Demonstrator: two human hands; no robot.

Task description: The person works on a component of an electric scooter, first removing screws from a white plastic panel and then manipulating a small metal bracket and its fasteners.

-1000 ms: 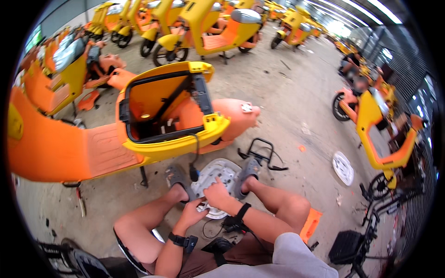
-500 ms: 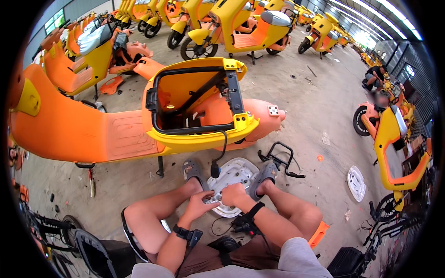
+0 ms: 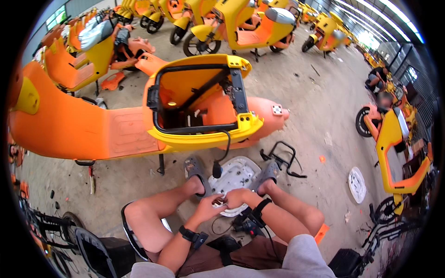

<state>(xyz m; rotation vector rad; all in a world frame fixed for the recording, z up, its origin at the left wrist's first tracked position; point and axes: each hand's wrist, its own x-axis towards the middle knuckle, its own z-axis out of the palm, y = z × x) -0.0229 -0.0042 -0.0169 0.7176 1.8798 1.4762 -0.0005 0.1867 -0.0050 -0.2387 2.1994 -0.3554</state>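
A shallow white plastic tray lies on the floor between my feet, with several small dark parts scattered in it. Over its near edge my two hands meet. My left hand has its fingers bent and drawn together at the fingertips of my right hand. Knuckles up, my right hand is closed; whatever the fingers of both hold is too small or hidden to make out. Just below them, between my thighs, is a dark power drill with a red detail. A black cable with a plug hangs down beside the tray.
An orange and yellow scooter with an uncovered seat opening stands across in front of me. A black metal bracket lies right of my right foot. Farther right are a white panel and another scooter. A screwdriver lies left.
Both hands have shifted slightly nearer to me and are closer together, with the left fingers more curled. The view has moved a little; the tray and scooter stay in place.
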